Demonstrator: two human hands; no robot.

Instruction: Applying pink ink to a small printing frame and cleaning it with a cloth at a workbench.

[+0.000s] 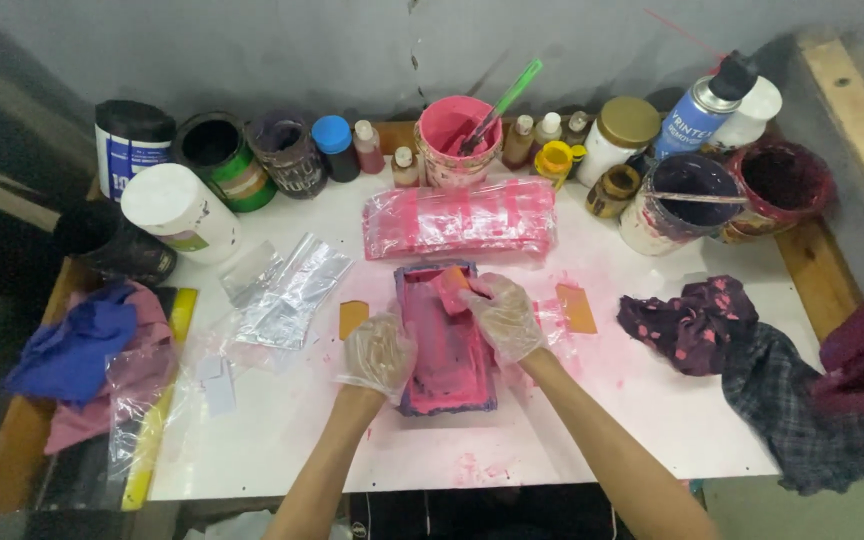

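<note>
A small rectangular frame (447, 385) smeared with pink paint lies in the middle of the white table (592, 440). My left hand (380, 353), in a clear plastic glove, rests on the frame's left edge. My right hand (502, 315), also gloved, grips a small orange scraper card (449, 287) pressed against the frame's upper part. Behind the frame lies a stack of clear plastic bags (460, 219) stained with pink.
Paint pots and bottles line the back: a pink bucket with a green-handled brush (457, 135), a spray can (702, 110), a purple-stained tub (677, 200). Orange cards (353, 316) (578, 308) lie beside the frame. Loose plastic sheets (287, 290) lie left, a stained dark rag (692, 320) right.
</note>
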